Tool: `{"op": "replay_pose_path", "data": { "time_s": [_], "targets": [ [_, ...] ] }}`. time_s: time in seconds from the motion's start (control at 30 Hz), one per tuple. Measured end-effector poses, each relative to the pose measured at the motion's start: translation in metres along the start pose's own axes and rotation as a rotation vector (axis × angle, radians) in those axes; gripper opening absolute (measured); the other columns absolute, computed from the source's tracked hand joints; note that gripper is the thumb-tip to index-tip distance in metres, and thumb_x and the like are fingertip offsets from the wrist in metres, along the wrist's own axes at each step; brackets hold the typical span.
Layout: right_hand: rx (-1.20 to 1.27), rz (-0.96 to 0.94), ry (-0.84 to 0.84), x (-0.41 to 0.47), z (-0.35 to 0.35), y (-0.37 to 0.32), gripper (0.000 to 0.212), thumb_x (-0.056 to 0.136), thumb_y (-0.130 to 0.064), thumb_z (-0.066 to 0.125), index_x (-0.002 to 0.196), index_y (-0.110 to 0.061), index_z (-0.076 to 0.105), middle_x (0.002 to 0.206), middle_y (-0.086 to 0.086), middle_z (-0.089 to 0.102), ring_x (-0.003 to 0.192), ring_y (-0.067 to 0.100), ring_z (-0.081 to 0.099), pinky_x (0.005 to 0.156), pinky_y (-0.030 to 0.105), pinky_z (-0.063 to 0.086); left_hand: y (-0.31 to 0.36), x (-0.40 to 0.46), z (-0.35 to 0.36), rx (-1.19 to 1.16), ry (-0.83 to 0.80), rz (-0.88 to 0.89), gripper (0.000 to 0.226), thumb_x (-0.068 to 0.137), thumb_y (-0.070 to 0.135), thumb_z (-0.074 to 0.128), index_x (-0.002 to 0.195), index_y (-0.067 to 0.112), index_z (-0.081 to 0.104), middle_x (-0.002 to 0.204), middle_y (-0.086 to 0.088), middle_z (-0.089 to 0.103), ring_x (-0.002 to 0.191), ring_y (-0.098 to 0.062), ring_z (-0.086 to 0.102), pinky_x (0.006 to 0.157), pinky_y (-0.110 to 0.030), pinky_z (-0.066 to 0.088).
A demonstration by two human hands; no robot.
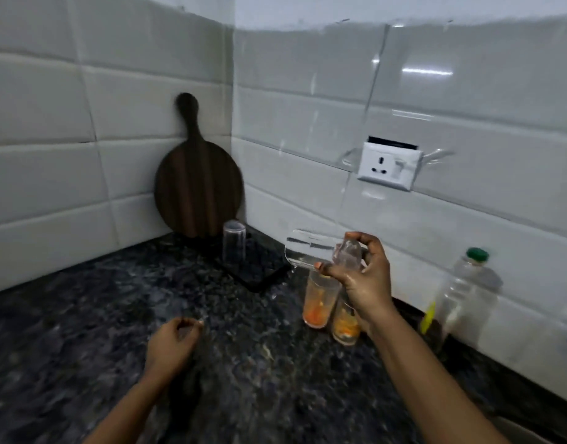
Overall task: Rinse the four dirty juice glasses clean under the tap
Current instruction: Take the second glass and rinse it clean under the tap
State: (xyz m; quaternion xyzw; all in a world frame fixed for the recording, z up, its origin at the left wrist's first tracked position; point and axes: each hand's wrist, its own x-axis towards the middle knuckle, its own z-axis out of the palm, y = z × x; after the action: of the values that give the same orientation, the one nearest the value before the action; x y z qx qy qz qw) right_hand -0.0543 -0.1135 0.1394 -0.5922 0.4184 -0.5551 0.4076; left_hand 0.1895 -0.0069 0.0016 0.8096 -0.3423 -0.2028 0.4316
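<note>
Right hand [360, 277] is pinching a clear rinsed glass [320, 253] on its side above two orange-stained glasses [317, 302], left hand [175, 342] hanging loosely curled and empty; best to be tipping it mouth-down and setting it beside the upturned glass [234, 241] on the mat [259, 277].

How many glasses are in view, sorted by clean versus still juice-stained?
Clean glasses: 2, one upside down on the black mat, one lying sideways in the right hand
Juice-stained glasses: 2, standing together on the counter
Total: 4
</note>
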Motion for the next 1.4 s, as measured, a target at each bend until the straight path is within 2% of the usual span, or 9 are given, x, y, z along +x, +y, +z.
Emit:
{"op": "replay_pose_path", "data": {
  "time_s": [0.17,0.27,0.37,0.53,0.63,0.9,1.0,1.2,1.4],
  "targets": [
    [-0.177,0.027,-0.078,0.067,0.084,0.025,0.063,0.053,0.010,0.080,0.096,-0.032,0.060,0.103,-0.008,0.060,0.096,0.016,0.058,0.086,0.041,0.055,-0.027,0.069,0.009,0.237,0.110,0.172,0.021,0.088,0.029,0.059,0.092,0.009,0.065,0.099,-0.014,0.065,0.099,-0.033,0.058,0.087,-0.040,0.042],
    [-0.320,0.019,-0.136,0.099,0.117,0.041,0.063,0.057,0.008,0.080,0.103,-0.029,0.059,0.118,0.006,0.055,0.095,0.020,0.055,0.067,0.014,0.049,-0.039,0.093,0.023,0.347,0.077,0.173,0.043,0.091,0.041,0.049,0.113,0.005,0.058,0.128,-0.016,0.053,0.127,-0.032,0.043,0.114,-0.045,0.016],
    [-0.457,-0.005,-0.176,0.128,0.143,0.061,0.063,0.063,0.007,0.079,0.115,-0.023,0.059,0.123,0.013,0.046,0.092,0.018,0.050,0.051,-0.004,0.035,-0.048,0.101,0.035,0.426,0.120,0.151,0.076,0.084,0.061,0.022,0.123,0.004,0.054,0.138,-0.019,0.044,0.135,-0.033,0.034,0.116,-0.049,0.004],
    [-0.593,0.013,-0.240,0.162,0.181,0.094,0.080,0.068,-0.012,0.082,0.138,-0.019,0.045,0.129,0.011,0.052,0.117,0.024,0.053,0.096,0.019,0.037,-0.049,0.102,0.040,0.535,0.078,0.162,0.067,0.091,0.053,0.024,0.135,0.005,0.042,0.145,-0.019,0.036,0.139,-0.033,0.026,0.117,-0.051,0.005],
    [-0.600,0.030,-0.225,0.177,0.196,0.115,0.080,0.071,-0.012,0.080,0.141,-0.019,0.041,0.132,0.010,0.051,0.121,0.024,0.051,0.090,0.011,0.033,-0.050,0.102,0.042,0.558,0.082,0.179,0.072,0.086,0.053,0.013,0.129,0.007,0.047,0.140,-0.021,0.041,0.134,-0.036,0.033,0.115,-0.053,0.012],
    [-0.687,0.044,-0.324,0.207,0.221,0.127,0.079,0.072,-0.014,0.080,0.140,-0.013,0.041,0.139,0.008,0.050,0.128,0.022,0.047,0.103,0.018,0.030,-0.049,0.105,0.043,0.585,0.051,0.128,0.075,0.084,0.056,0.004,0.133,0.014,0.044,0.146,-0.018,0.035,0.140,-0.033,0.025,0.116,-0.051,0.010],
    [-0.677,0.102,-0.359,0.209,0.227,0.135,0.064,0.073,-0.010,0.078,0.131,-0.007,0.053,0.136,0.008,0.055,0.124,0.020,0.050,0.087,0.006,0.033,-0.046,0.104,0.043,0.592,0.037,0.118,0.068,0.087,0.055,0.011,0.134,0.016,0.042,0.148,-0.016,0.033,0.141,-0.032,0.022,0.117,-0.051,0.009],
    [-0.729,0.029,-0.277,0.197,0.229,0.138,0.060,0.071,-0.016,0.080,0.126,-0.006,0.057,0.129,0.011,0.061,0.121,0.024,0.055,0.104,0.026,0.039,-0.043,0.102,0.042,0.554,0.020,0.114,0.055,0.095,0.049,0.022,0.138,0.017,0.035,0.152,-0.015,0.024,0.144,-0.029,0.011,0.118,-0.048,0.000],
    [-0.697,0.069,-0.113,0.158,0.209,0.115,0.032,0.082,-0.009,0.066,0.113,-0.003,0.065,0.112,0.015,0.068,0.105,0.027,0.062,0.091,0.030,0.046,-0.043,0.101,0.041,0.557,0.019,0.120,0.055,0.094,0.048,0.020,0.135,0.015,0.038,0.150,-0.017,0.026,0.143,-0.032,0.014,0.117,-0.050,0.001]
  ]
}}
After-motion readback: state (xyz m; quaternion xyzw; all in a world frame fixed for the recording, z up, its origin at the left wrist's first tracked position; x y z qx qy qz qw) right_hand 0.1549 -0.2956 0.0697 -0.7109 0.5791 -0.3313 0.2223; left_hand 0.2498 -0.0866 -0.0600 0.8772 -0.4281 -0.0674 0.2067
